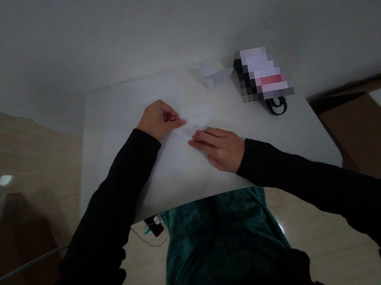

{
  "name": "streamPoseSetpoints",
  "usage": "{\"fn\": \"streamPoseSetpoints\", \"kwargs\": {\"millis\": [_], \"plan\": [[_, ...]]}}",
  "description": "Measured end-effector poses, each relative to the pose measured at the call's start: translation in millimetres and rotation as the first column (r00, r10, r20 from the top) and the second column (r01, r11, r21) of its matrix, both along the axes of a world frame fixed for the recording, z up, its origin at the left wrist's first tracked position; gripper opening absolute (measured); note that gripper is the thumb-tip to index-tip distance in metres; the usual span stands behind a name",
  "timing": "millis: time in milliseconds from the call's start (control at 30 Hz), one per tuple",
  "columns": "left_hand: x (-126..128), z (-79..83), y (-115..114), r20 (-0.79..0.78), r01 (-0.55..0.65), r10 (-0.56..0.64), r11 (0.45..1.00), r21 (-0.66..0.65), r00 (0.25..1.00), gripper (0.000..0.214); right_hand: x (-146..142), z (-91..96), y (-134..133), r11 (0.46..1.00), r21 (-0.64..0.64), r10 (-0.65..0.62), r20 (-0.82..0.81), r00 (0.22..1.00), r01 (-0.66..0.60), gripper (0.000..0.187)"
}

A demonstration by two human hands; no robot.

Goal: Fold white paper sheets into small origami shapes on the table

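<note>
Folded white paper (201, 111) lies between the hands, its far edge reaching beyond the right fingertips. Left hand (163, 118): thumb and finger pinched on the paper's left end. Right hand (219, 149): fingers at its lower edge; gripping or merely pressing, cannot tell. Hands near each other, not touching. White sheet (141, 92) under and beyond the left hand (its edges faint against the tabletop (279, 141)). Small folded paper (216, 77) beyond the right hand; black strap (277, 106) farther right. Tabletop runs rightward from the right hand to a rounded corner; near edge below both hands.
</note>
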State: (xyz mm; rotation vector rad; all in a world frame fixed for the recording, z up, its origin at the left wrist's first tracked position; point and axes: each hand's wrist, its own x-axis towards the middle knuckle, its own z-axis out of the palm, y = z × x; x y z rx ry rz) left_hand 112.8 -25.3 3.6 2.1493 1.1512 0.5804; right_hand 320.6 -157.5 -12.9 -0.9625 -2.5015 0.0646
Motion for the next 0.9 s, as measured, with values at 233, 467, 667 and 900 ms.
{"fn": "streamPoseSetpoints", "kwargs": {"millis": [233, 467, 667, 900], "plan": [[2.3, 2.4, -1.5, -0.033, -0.022, 0.021, 1.000, -0.008, 0.999, 0.029, -1.1, 2.6, 1.5, 0.998, -0.059, -0.005, -0.030, 1.000, 0.003, 0.049], [3.2, 2.3, -0.9, -0.020, -0.050, 0.049, 0.998, -0.049, 0.999, 0.028, 0.9, -0.8, 6.9, 0.995, -0.095, 0.013, -0.038, 0.999, -0.016, 0.054], [8.4, 9.7, -5.8, -0.089, -0.073, 0.070, 0.997, -0.030, 0.994, 0.022, 6.0, -5.2, 26.9, 0.989, -0.135, 0.041, -0.114, 0.993, -0.057, 0.050], [4.6, 10.3, -8.6, -0.122, -0.045, 0.056, 0.994, 0.097, 0.991, 0.016, 6.8, -10.2, 51.9, 0.975, -0.185, 0.076, -0.258, 0.963, -0.126, 0.043]]}}
